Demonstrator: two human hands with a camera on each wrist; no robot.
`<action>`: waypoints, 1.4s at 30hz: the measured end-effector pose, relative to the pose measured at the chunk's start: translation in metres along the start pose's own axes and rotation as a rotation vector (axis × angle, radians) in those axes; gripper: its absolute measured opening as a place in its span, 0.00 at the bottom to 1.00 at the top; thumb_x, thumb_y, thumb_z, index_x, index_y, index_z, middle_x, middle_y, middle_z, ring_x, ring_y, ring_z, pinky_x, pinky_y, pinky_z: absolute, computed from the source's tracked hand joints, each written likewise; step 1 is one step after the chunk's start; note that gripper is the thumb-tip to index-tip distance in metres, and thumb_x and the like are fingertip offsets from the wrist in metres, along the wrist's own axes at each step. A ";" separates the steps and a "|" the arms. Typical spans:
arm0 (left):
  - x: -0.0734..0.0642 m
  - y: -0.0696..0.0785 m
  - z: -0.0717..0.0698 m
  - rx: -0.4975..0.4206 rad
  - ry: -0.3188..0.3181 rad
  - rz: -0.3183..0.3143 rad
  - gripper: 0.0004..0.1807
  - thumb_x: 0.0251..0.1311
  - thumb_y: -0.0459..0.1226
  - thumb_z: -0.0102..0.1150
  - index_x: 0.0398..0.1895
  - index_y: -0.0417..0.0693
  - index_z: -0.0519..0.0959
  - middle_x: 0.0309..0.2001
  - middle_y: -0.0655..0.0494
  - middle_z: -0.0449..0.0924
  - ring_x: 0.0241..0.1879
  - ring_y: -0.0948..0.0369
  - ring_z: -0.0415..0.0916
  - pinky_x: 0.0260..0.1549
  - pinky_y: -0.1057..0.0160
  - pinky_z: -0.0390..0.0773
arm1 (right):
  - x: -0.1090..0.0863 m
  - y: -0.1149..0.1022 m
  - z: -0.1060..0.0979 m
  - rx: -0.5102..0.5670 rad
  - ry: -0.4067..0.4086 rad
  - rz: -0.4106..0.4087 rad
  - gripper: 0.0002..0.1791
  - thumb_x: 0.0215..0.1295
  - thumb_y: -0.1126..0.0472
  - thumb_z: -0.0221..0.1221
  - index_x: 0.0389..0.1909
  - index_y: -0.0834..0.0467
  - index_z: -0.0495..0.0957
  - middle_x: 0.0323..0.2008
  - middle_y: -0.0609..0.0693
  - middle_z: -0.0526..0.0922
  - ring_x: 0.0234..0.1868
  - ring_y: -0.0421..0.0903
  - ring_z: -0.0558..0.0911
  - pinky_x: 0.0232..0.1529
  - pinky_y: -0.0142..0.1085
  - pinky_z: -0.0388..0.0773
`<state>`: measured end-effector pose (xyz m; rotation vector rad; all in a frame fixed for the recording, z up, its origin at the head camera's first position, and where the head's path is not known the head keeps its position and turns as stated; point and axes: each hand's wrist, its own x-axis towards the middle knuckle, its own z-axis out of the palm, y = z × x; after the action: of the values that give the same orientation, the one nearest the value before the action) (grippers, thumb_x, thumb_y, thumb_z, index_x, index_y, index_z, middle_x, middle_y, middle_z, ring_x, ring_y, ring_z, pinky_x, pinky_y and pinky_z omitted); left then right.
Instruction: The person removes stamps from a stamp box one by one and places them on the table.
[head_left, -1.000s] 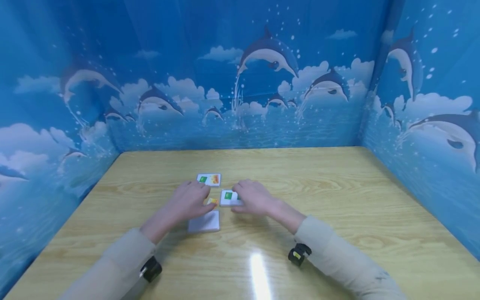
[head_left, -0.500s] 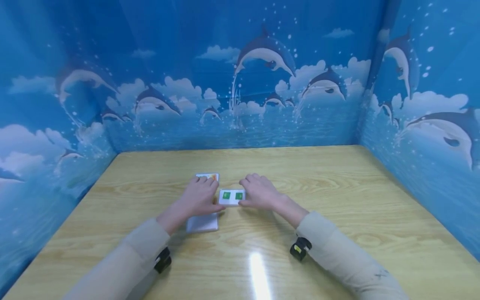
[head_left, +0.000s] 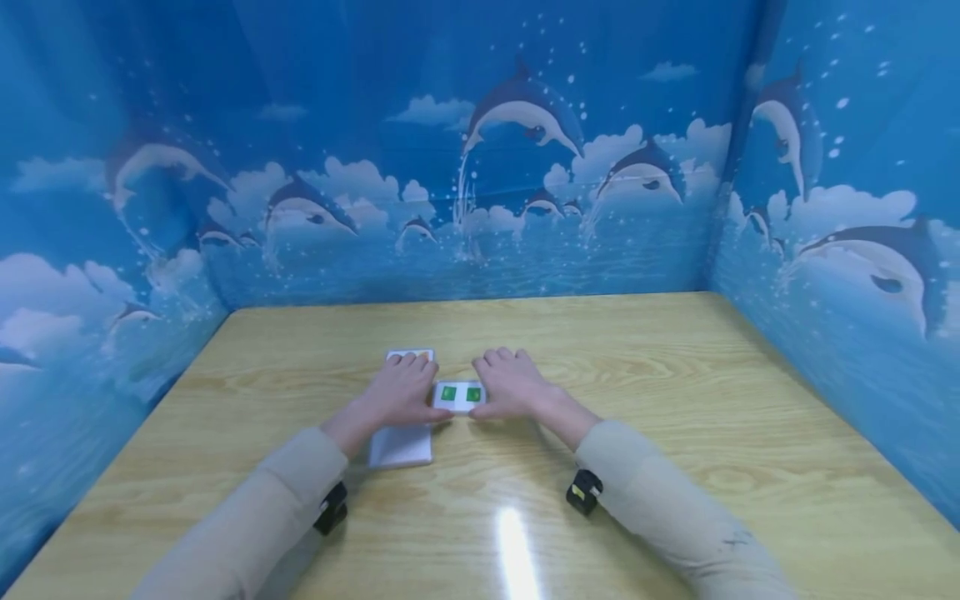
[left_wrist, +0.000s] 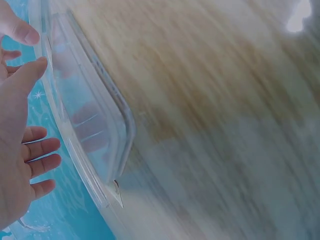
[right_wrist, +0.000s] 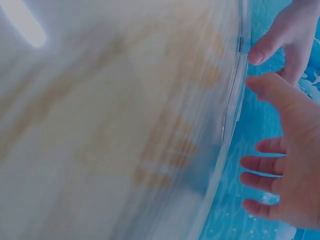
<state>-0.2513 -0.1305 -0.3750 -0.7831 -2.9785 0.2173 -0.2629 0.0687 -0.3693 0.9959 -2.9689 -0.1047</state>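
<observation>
A white card (head_left: 461,400) with two green squares lies between my hands in the head view. My left hand (head_left: 401,390) is spread over the cards at its left, thumb tip near the card's lower left corner. From the other side, my right hand (head_left: 512,385) has its thumb and fingers right at the card's right edge. Both wrist views show the fingers apart and loosely bent, with the thumbs pointing at each other. Nearer me lies a plain pale card stack (head_left: 400,448), seen edge-on as a thick glossy slab (left_wrist: 112,135) in the left wrist view.
Beyond my left hand, another card (head_left: 409,353) with an orange picture shows only its far part. The wood-grain table (head_left: 637,358) meets a blue dolphin-print curtain (head_left: 337,275) at the back and sides. A bright light reflection lies on the near tabletop.
My left hand has moved right and over the cards, hiding the small orange-patterned one. My right hand first drew off the green-square card, then came slightly left again to its edge.
</observation>
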 end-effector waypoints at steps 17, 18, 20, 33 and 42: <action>0.007 0.003 -0.001 -0.072 -0.109 -0.007 0.43 0.51 0.67 0.51 0.56 0.41 0.70 0.53 0.44 0.72 0.55 0.51 0.67 0.58 0.46 0.60 | 0.009 -0.006 0.002 0.052 -0.075 0.077 0.41 0.47 0.33 0.61 0.54 0.59 0.71 0.47 0.53 0.73 0.43 0.46 0.69 0.47 0.44 0.68; 0.008 0.003 0.000 -0.070 -0.113 -0.005 0.43 0.51 0.67 0.51 0.56 0.41 0.70 0.53 0.44 0.72 0.55 0.51 0.67 0.58 0.46 0.60 | 0.009 -0.005 0.003 0.055 -0.082 0.076 0.41 0.47 0.34 0.62 0.54 0.59 0.71 0.46 0.52 0.73 0.43 0.46 0.69 0.47 0.44 0.68; 0.008 0.003 0.002 -0.073 -0.120 -0.002 0.42 0.51 0.67 0.51 0.55 0.41 0.70 0.52 0.44 0.72 0.54 0.51 0.67 0.59 0.46 0.59 | 0.009 -0.005 0.004 0.064 -0.094 0.073 0.40 0.47 0.34 0.62 0.54 0.59 0.71 0.46 0.52 0.73 0.43 0.46 0.69 0.48 0.44 0.68; 0.009 0.002 0.006 -0.087 -0.165 -0.027 0.42 0.52 0.67 0.49 0.57 0.43 0.70 0.54 0.45 0.71 0.57 0.49 0.65 0.60 0.45 0.57 | 0.012 -0.002 0.006 0.090 -0.127 0.002 0.38 0.51 0.37 0.60 0.57 0.57 0.71 0.47 0.50 0.72 0.43 0.43 0.68 0.42 0.38 0.68; 0.011 0.002 0.006 -0.085 -0.175 -0.023 0.42 0.52 0.67 0.49 0.57 0.43 0.70 0.54 0.46 0.70 0.58 0.51 0.64 0.60 0.45 0.56 | 0.013 -0.001 0.004 0.113 -0.140 -0.015 0.37 0.52 0.37 0.60 0.57 0.56 0.71 0.48 0.49 0.71 0.44 0.42 0.67 0.44 0.37 0.68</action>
<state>-0.2599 -0.1240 -0.3814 -0.7757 -3.1784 0.1667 -0.2728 0.0609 -0.3733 1.0652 -3.1260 -0.0074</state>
